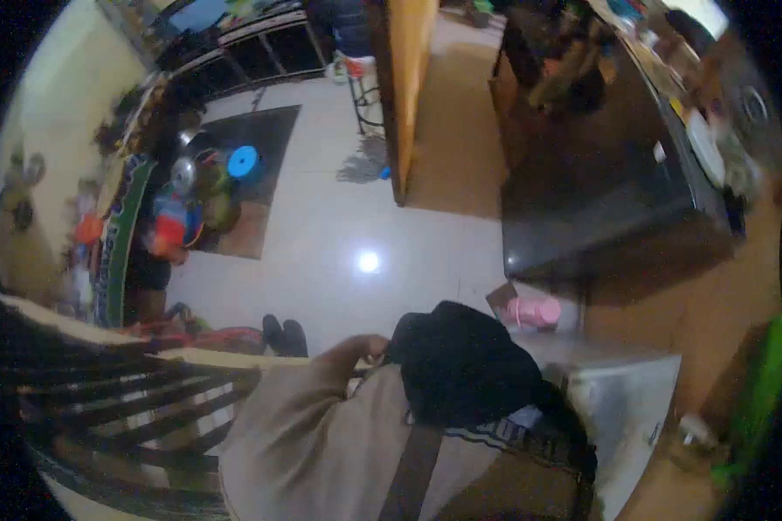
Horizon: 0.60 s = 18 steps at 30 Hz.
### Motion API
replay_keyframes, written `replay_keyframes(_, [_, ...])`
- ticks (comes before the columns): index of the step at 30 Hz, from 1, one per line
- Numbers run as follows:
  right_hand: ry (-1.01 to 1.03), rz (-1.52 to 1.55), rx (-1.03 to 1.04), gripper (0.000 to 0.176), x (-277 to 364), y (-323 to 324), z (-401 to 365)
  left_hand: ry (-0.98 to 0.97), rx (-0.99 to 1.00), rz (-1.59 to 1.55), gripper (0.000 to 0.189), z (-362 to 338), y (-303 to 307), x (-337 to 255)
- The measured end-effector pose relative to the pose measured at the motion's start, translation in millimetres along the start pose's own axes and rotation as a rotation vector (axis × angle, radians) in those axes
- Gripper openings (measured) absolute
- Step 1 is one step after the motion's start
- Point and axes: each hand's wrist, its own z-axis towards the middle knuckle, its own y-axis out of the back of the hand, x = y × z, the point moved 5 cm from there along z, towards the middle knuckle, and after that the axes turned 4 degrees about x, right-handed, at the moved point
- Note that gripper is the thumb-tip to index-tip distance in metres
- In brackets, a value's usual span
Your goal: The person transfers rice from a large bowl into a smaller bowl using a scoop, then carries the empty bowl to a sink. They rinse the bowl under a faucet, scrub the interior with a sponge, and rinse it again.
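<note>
Pale tiled floor [330, 200] across the middle of a dim room, shining with one round white glare. To the right, a big dark cabinet [582, 191], crowded along its upper edge with blurred small items. At lower left, a slatted wooden railing [200, 359], running up to the wearer's beige clothing [313, 443]. Farther off, a brown door [395, 113], seen nearly edge-on. Close against the wearer's front, a black bundle [460, 365], matt, rounded and bulging toward the top (soft-looking, perhaps cloth, though too blurred to be sure). Low on the right, a whitish box-like surface [626, 417], near the bundle. Beyond the bundle, well apart from it, a pink container [539, 312]. Just at the bundle's left edge, the left grip [375, 348], fingers curled inward; cannot tell whether closed on the black material or only beside it. Right grip hidden, state impossible to tell. Smallest, far left, a blue disc [242, 161] among blurred household items.
</note>
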Motion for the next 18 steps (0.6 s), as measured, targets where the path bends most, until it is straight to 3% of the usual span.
replay_keyframes(2, [-0.056, -0.008, 0.073, 0.042, 5.7, 11.8, 23.8, 0.326, 0.004, -0.49, 0.043, 0.9, -15.0, 7.8])
replay_keyframes(3, [-0.092, -0.012, 0.111, 0.042, 11.5, 16.3, 45.0, 0.329, -0.024, -0.518, 0.043, 7.3, -23.9, 32.0])
replay_keyframes(5, [-0.135, 0.014, 0.18, 0.042, 7.9, 27.9, 68.2, -0.106, -0.189, 0.271, 0.044, 23.4, -32.1, 41.1])
replay_keyframes(6, [-0.159, 0.026, 0.214, 0.042, 9.3, 30.6, 83.1, -0.085, -0.214, 0.258, 0.044, 25.8, -33.6, 48.0])
replay_keyframes(8, [-0.202, 0.069, 0.293, 0.042, 15.6, 28.3, 114.1, 0.163, -0.223, -0.425, 0.043, 16.8, -37.1, 54.5])
replay_keyframes(9, [-0.221, 0.094, 0.333, 0.042, 24.7, 26.1, 129.8, 0.171, -0.246, -0.445, 0.043, 10.5, -45.3, 45.2])
replay_keyframes(11, [-0.263, 0.157, 0.408, 0.042, 50.0, 17.7, 165.8, 0.272, -0.67, -0.451, 0.04, -21.4, -15.0, 42.0])
replay_keyframes(17, [-0.4, 0.191, 0.656, 0.042, 108.9, -24.4, 257.2, 0.384, -0.835, -0.846, 0.044, -21.8, 17.0, 17.6])
replay_keyframes(18, [-0.051, -0.269, 0.64, 0.042, 131.1, -22.1, 279.7, 0.388, -0.861, -0.892, 0.045, -19.8, 16.8, 15.9])
